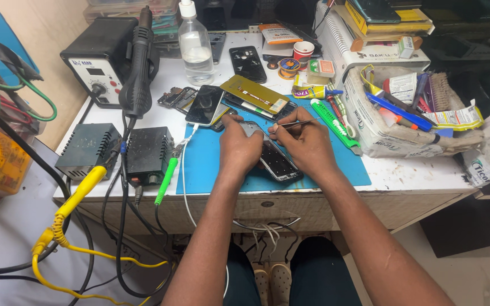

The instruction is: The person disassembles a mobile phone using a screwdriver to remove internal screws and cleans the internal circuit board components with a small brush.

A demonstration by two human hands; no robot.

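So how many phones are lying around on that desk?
4 that I can tell: one under both hands on the blue mat, one black-screened at the mat's top-left, one dark near the bottle, one atop the books. Parts may hide more.

Even, bright light falls from above on the white worktop (398,175), casting only soft shadows. A phone screen (204,105) shows mild glare. The upper right corner is dim, perhaps underexposed; edges bend slightly.

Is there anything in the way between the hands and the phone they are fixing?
No. The left hand rests right on the opened phone on the blue mat. The right hand holds a thin metal tool over it. Nothing lies between.
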